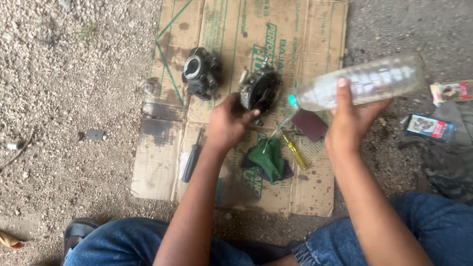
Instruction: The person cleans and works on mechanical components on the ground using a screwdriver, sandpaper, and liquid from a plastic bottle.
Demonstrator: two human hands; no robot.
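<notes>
The left hand [227, 125] is clenched around the lower edge of a dark metal engine part [260, 90], tilting its open face up and toward the person's right. The right hand [351, 123] grips a clear plastic bottle [364, 83] from beneath, thumb laid over the top of its body. The bottle lies almost level, its long axis running across the view from the right hand toward the left, with the blue-tipped mouth dipped slightly and pointing at the held part; the mouth sits just beside that part, apart from it by a small gap. Just below that gap, between the two hands, lie a dark red square of abrasive paper [309, 124], a yellow-handled screwdriver [294, 151] and a green rag [268, 158]. Below and outside the left hand rests a black-handled screwdriver [192, 156], and beyond it a second dark metal housing [200, 72]. All of these lie on flattened cardboard [305, 29] spread on gravelly ground [69, 98].
</notes>
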